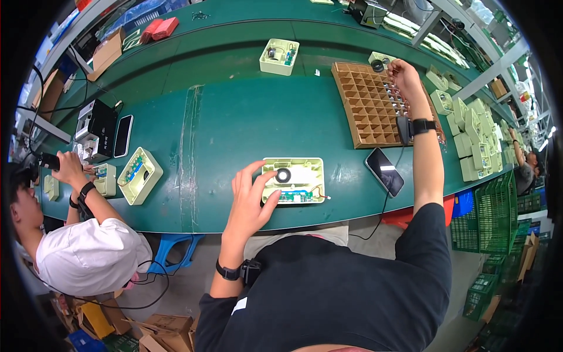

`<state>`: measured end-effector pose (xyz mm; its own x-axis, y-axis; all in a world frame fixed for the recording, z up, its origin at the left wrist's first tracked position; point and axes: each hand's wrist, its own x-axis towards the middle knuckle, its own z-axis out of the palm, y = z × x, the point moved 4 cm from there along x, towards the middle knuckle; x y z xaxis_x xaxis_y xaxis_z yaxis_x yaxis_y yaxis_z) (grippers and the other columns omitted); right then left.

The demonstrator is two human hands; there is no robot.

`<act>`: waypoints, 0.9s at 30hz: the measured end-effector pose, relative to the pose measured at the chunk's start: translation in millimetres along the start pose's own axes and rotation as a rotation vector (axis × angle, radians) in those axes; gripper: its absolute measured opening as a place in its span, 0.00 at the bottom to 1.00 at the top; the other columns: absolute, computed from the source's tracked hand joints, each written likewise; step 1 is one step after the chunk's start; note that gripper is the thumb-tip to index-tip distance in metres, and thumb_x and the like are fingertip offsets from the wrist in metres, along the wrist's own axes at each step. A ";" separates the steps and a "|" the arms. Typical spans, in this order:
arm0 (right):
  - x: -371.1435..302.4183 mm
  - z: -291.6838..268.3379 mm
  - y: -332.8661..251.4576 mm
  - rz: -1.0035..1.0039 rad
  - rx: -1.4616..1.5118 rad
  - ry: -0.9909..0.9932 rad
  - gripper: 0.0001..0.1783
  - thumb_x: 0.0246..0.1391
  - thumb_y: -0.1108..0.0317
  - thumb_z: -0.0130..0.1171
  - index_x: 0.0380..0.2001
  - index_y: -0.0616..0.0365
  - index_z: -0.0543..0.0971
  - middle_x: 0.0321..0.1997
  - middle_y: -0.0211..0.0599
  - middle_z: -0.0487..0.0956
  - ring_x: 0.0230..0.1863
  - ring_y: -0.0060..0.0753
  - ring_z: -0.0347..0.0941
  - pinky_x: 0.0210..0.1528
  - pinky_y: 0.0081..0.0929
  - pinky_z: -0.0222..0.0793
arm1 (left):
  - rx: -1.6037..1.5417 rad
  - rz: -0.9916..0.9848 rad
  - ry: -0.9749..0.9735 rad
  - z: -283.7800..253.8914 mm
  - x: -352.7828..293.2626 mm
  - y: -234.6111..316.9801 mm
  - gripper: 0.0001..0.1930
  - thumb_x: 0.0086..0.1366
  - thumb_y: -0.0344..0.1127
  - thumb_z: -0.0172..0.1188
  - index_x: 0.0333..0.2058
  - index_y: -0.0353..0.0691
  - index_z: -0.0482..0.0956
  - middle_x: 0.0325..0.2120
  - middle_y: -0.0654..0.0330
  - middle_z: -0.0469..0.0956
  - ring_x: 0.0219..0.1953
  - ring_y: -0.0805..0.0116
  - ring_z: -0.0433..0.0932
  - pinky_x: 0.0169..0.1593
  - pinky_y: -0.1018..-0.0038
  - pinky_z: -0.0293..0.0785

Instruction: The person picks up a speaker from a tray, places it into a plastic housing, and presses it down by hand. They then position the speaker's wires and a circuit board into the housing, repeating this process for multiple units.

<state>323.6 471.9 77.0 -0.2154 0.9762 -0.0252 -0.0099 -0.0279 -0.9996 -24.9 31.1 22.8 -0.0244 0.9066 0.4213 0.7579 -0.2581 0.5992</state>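
On the green table (234,132), close by, a pale box (321,176) is placed with a black ring (288,175) inside; at its nine o'clock side the left hand (249,198) is spread wide over the rim. Toward two o'clock, at the far end of a divided tray (375,141), the right hand (404,77) is curled; whether anything is held cannot be told

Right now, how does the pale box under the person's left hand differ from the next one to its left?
The front box lies nearly square to the view; the left box is slanted. The front box holds a black ring; none shows in the left box. The left hand is over the front box; no hand touches the left box. Both are pale green, open-topped and hold a circuit board.
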 end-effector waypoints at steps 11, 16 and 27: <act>-214.8 179.2 -25.2 0.001 -0.179 -0.728 0.12 0.70 0.62 0.55 0.33 0.58 0.75 0.33 0.31 0.79 0.37 0.26 0.79 0.44 0.29 0.77 | -0.169 0.084 0.047 7.3 57.8 43.3 0.25 0.61 0.38 0.73 0.55 0.39 0.78 0.42 0.57 0.80 0.39 0.58 0.78 0.48 0.64 0.71; -275.7 204.0 -15.9 0.072 -0.065 -0.854 0.12 0.71 0.66 0.55 0.32 0.60 0.73 0.35 0.33 0.79 0.38 0.25 0.76 0.44 0.28 0.74 | -0.388 -0.010 -0.079 16.8 43.8 39.0 0.31 0.56 0.36 0.79 0.57 0.37 0.76 0.33 0.59 0.81 0.29 0.68 0.78 0.36 0.72 0.74; -297.8 191.9 -53.9 -0.713 -0.385 -0.431 0.06 0.69 0.69 0.58 0.41 0.62 0.76 0.38 0.34 0.78 0.41 0.26 0.75 0.46 0.28 0.73 | -0.650 0.039 -0.212 26.4 36.5 35.5 0.32 0.60 0.34 0.74 0.60 0.38 0.71 0.35 0.58 0.81 0.30 0.69 0.76 0.37 0.72 0.75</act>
<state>200.9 141.5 141.4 -0.6296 0.5675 0.5306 0.0290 0.6996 -0.7139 18.4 63.8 41.4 0.1730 0.9212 0.3484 0.2086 -0.3800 0.9012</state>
